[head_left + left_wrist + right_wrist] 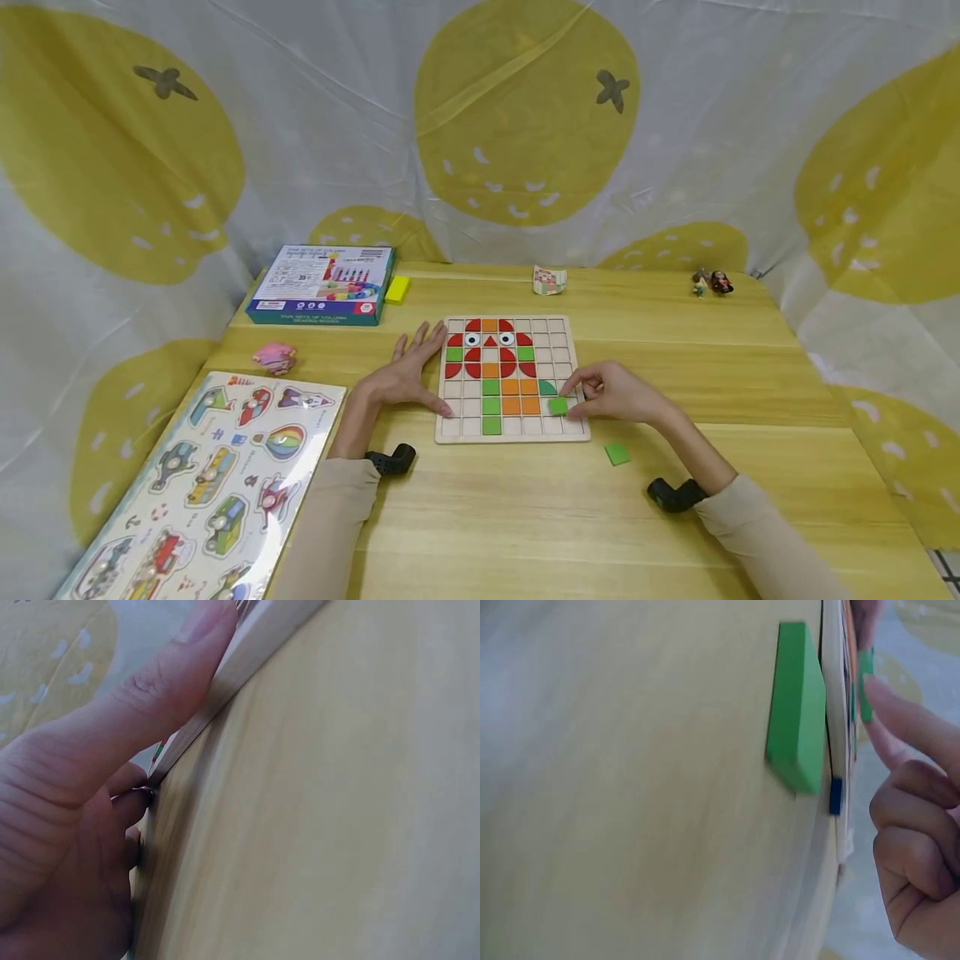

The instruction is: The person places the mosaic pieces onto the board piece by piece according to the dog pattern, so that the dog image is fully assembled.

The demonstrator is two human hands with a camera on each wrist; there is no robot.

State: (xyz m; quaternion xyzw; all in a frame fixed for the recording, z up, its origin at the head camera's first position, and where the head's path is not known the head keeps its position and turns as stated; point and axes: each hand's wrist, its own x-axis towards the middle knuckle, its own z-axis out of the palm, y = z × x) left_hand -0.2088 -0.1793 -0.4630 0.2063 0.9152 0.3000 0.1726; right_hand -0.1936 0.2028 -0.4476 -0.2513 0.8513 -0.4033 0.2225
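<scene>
A wooden grid board [512, 426] lies on the table, its pattern of red, orange, green and white tiles including two eye pieces [472, 340]. My left hand [405, 379] rests at the board's left edge with fingers spread, the thumb [161, 690] laid on its rim. Between thumb and index finger, my right hand [618, 393] pinches a green square tile [558, 406] over the lower right cells. In the right wrist view this tile [866, 686] shows edge-on above the board. Just above it in the head view sits a dark green quarter-circle piece [547, 387].
A loose green tile [617, 454] lies right of the board's front corner. At left are a vehicle puzzle board [247, 450], a pink toy [275, 357], a boxed bead set [322, 285] and a yellow block [397, 289]. Behind stand a small picture card [549, 281] and figurines [720, 282].
</scene>
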